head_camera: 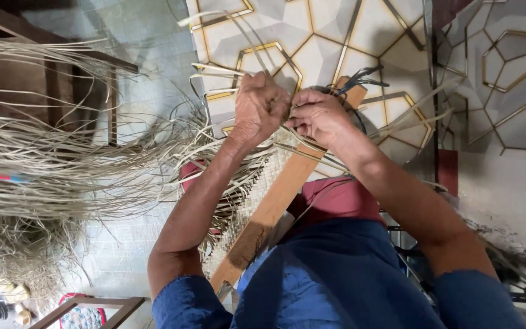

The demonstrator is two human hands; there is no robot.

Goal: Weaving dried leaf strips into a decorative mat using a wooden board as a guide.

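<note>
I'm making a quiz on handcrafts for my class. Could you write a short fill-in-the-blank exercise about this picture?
1. Both the left hand and the right hand pinch thin, pale dried ____ strips.
2. The long wooden plank lies across the partly ____ mat.
3. The person's sleeves are ____ in colour.

Missing words: grass; woven; blue

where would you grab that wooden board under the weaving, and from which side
Take the wooden board at its bare near end by the lap, coming in from its long edges. It is flat and narrow, and the left hand and right hand crowd the far end with strips.
</note>
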